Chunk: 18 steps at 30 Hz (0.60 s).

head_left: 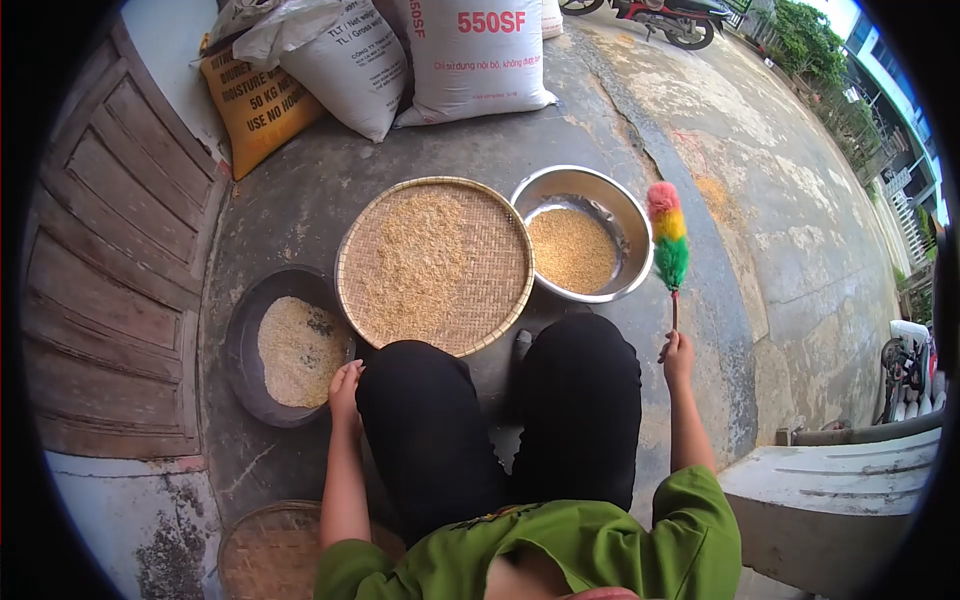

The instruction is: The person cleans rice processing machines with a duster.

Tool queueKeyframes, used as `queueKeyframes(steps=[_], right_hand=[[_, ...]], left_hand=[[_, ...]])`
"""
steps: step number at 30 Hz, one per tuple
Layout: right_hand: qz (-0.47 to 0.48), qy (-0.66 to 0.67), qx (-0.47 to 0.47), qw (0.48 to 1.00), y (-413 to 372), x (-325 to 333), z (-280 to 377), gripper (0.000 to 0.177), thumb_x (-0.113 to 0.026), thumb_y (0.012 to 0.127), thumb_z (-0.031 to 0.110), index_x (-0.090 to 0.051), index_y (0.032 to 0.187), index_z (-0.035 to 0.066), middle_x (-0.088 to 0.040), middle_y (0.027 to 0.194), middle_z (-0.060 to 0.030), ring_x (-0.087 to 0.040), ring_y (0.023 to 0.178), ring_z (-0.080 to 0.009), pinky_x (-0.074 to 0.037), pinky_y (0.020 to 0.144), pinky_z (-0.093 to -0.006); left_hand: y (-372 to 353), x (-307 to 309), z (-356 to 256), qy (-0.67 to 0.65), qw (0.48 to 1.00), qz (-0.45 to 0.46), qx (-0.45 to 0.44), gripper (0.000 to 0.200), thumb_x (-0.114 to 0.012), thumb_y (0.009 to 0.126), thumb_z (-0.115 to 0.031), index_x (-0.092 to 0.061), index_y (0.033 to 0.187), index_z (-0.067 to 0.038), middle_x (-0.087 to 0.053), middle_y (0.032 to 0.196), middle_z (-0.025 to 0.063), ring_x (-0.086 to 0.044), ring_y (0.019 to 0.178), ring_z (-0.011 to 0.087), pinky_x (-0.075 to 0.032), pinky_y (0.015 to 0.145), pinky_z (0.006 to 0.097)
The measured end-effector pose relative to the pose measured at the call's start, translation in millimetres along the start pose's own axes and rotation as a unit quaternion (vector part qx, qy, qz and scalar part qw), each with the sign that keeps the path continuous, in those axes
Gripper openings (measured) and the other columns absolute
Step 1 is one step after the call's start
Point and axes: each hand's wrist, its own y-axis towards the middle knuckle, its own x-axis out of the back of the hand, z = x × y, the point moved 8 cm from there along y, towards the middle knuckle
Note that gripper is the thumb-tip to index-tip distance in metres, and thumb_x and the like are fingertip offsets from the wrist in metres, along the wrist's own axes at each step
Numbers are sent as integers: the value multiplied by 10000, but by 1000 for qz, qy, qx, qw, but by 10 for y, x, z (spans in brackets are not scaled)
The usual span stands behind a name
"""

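My right hand (677,352), on the right, is closed around the thin handle of a feather duster (669,240) held upright. Its fluffy head is pink, yellow and green. Beside my left knee, my left hand (346,388) holds nothing visible, its fingers loosely bent and partly hidden. The nearest thing to it is a dark basin (240,345) of pale grain or husk with darker bits. A round woven bamboo tray (500,265) with grain (415,260) spread over its left part lies before my knees. At its right stands a steel basin (628,215) of golden grain (572,250).
Large white sacks (480,75) and an orange sack (262,115) stand at the back. A wooden door (115,270) is on the left. Another woven tray (265,560) lies at the lower left. A motorcycle (665,18) is parked far back, and a concrete ledge (835,490) is at the right.
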Motion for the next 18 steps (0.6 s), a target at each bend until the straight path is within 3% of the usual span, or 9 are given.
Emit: queueKeyframes(steps=[2, 4, 7, 8, 10, 11, 14, 16, 18], right_hand=[[-13, -2, 40, 999, 69, -113, 338, 248, -406, 870, 200, -512, 792, -9, -473, 495, -40, -459, 403, -100, -383, 375, -242], [-17, 77, 92, 993, 185, -351, 643, 219, -403, 872, 190, -518, 838, 7, -476, 548, -22, -440, 435, -78, -372, 408, -216], [44, 69, 121, 989, 563, -989, 1093, 207, -394, 878, 183, -517, 888, 16, -453, 583, 8, -412, 481, -53, -341, 444, -187], [-48, 10, 265, 963, 729, -1152, 1311, 204, -391, 881, 176, -520, 909, 21, -400, 584, 39, -356, 492, -37, -293, 448, -179], [22, 69, 233, 970, 1136, -1745, 1734, 201, -392, 881, 175, -520, 898, 21, -379, 580, 43, -339, 492, -35, -278, 445, -183], [68, 117, 179, 975, 1355, -2100, 1923, 199, -393, 881, 173, -520, 887, 20, -358, 576, 48, -323, 491, -33, -263, 441, -186], [162, 154, 234, 946, 1766, -3198, 2720, 201, -391, 882, 177, -515, 857, 20, -339, 574, 54, -300, 493, -25, -240, 438, -182], [210, 141, 277, 927, 1714, -3690, 3339, 199, -394, 880, 172, -516, 859, 17, -332, 566, 60, -289, 489, -24, -236, 437, -183], [291, 138, 262, 910, 1582, -4017, 3800, 194, -398, 877, 165, -518, 865, 14, -334, 570, 59, -288, 493, -25, -240, 441, -183]], left_hand=[[168, -64, 21, -47, 998, 0, 31, 218, -421, 868, -178, -510, 979, -12, -578, 790, 62, -555, 677, 116, -419, 592, 208], [402, -99, 17, 43, 998, 14, 32, 200, -416, 868, -161, -510, 957, -8, -572, 780, 55, -542, 621, 89, -381, 526, 188], [668, -374, -44, 69, 996, 43, 37, 213, -402, 872, -149, -518, 963, 5, -566, 729, 45, -470, 491, 62, -344, 443, 171], [749, -516, -102, 91, 993, 58, 37, 221, -399, 874, -152, -521, 964, 10, -562, 709, 44, -448, 473, 57, -343, 434, 172], [1047, -744, -111, 123, 987, 93, 43, 250, -390, 879, -164, -521, 969, 28, -556, 678, 43, -410, 442, 47, -344, 419, 173], [1194, -852, -159, 146, 982, 103, 56, 271, -384, 882, -180, -517, 980, 34, -560, 695, 53, -430, 452, 60, -369, 438, 192], [1720, -952, -281, 169, 979, 106, 42, 283, -378, 884, -193, -515, 1005, 22, -573, 739, 63, -494, 536, 92, -417, 513, 217], [1864, -1164, -809, 235, 959, 155, -24, 294, -387, 886, -200, -512, 1021, 29, -582, 796, 82, -545, 712, 127, -445, 648, 253], [1864, -1132, -1318, 230, 966, 116, -30, 288, -392, 885, -197, -512, 1026, 23, -584, 823, 80, -547, 757, 129, -443, 682, 257]])
